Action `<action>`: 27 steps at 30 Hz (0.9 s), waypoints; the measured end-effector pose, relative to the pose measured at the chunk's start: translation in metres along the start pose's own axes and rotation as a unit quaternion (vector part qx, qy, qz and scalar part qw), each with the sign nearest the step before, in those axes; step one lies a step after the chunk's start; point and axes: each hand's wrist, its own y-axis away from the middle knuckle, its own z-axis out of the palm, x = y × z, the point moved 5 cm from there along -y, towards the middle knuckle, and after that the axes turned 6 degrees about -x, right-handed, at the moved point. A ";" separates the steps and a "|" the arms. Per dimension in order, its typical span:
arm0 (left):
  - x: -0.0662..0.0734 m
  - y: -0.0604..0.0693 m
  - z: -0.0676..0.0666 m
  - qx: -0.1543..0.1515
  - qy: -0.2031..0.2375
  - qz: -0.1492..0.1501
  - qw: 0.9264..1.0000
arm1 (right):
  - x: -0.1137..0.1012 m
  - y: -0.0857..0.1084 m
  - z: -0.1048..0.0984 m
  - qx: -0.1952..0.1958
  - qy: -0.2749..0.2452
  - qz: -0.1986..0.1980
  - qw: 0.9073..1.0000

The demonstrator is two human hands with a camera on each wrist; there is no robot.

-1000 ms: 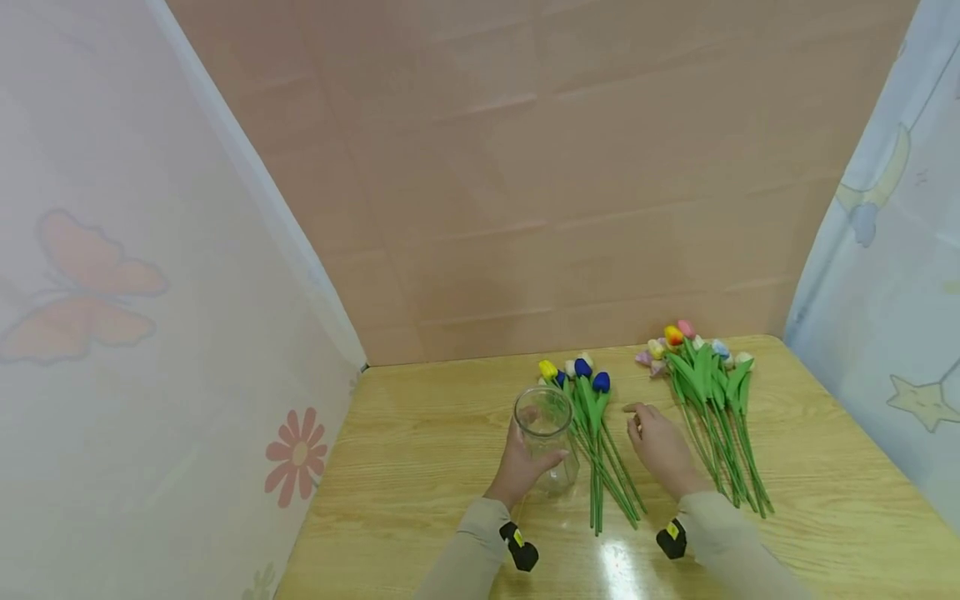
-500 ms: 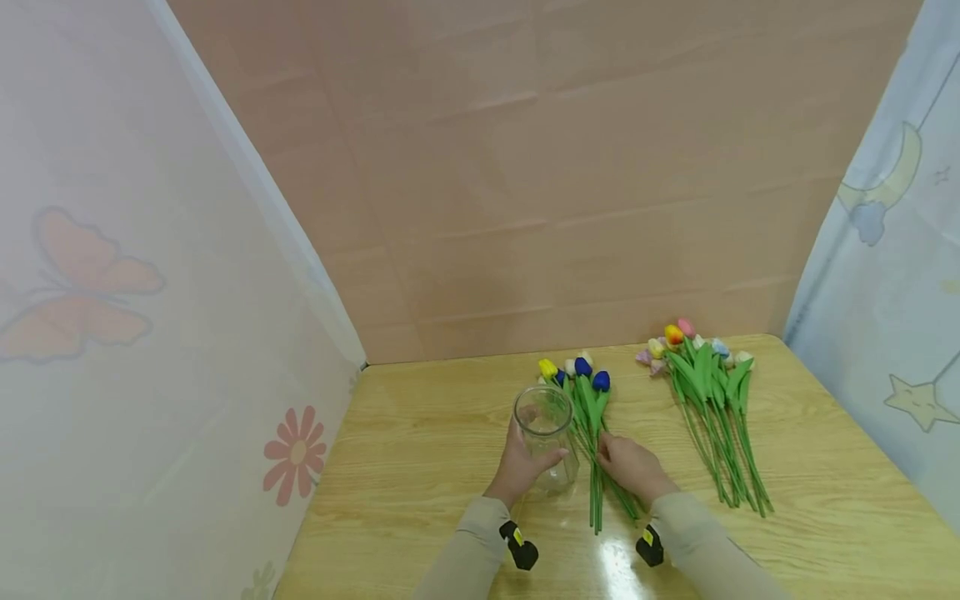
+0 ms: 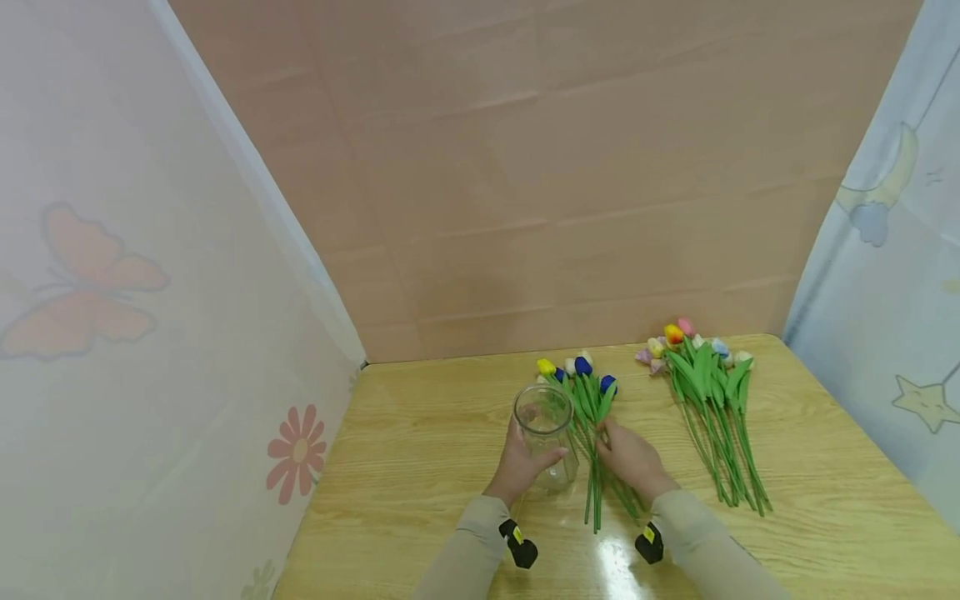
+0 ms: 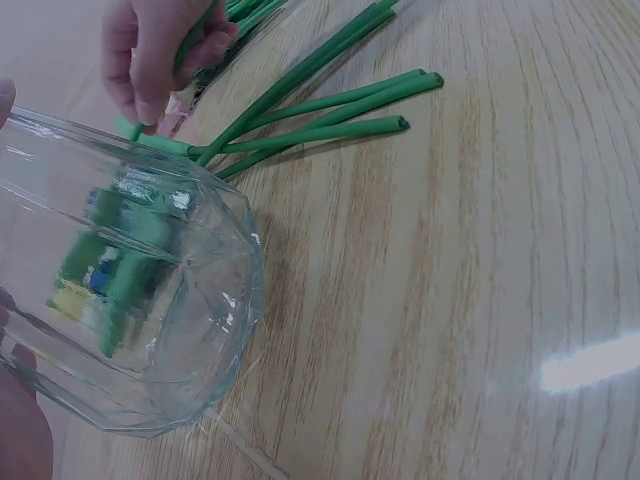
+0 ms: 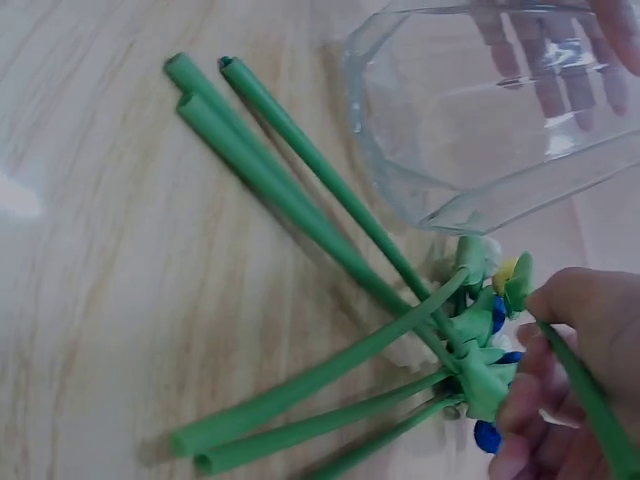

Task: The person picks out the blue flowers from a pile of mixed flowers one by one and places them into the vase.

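Observation:
My left hand (image 3: 517,467) grips a clear glass vase (image 3: 555,479), thumb on its near side and fingers behind. The vase's mouth faces up, and the left wrist view shows its faceted wall (image 4: 215,330) close by. Just right of it lies a small bunch of artificial tulips (image 3: 583,367) with yellow, blue and white heads. My right hand (image 3: 636,460) pinches a green stem (image 5: 590,400) from this bunch, apparently that of the rightmost blue tulip (image 3: 608,384). Other stems (image 5: 300,395) lie loose on the table beside the hand.
A larger bunch of tulips (image 3: 708,383) in mixed colours lies to the right on the wooden table (image 3: 420,450). A brown backdrop (image 3: 525,208) rises behind the table. Printed curtains hang at the left (image 3: 187,250) and right (image 3: 885,275).
My right hand has moved left from between the two bunches to the smaller one and taken a stem. The rightmost blue tulip has shifted slightly right. The left hand and vase have stayed put.

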 end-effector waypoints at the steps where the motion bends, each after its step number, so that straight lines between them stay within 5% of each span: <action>1: 0.000 0.000 0.000 0.000 -0.001 0.001 1.000 | -0.002 0.000 -0.002 0.005 -0.004 -0.001 1.000; 9: -0.001 0.000 0.001 -0.007 0.004 -0.009 1.000 | -0.009 0.008 -0.027 0.093 -0.003 -0.047 0.995; 16: -0.002 0.001 0.000 -0.003 0.004 -0.027 1.000 | 0.007 0.019 -0.056 0.232 0.027 -0.089 0.968; 24: -0.006 0.002 0.000 -0.003 0.005 -0.042 0.999 | 0.042 0.029 -0.072 0.290 0.085 -0.064 0.951; 27: -0.006 0.001 0.000 -0.004 0.006 -0.041 0.999 | 0.055 0.032 -0.071 0.281 0.095 -0.048 0.954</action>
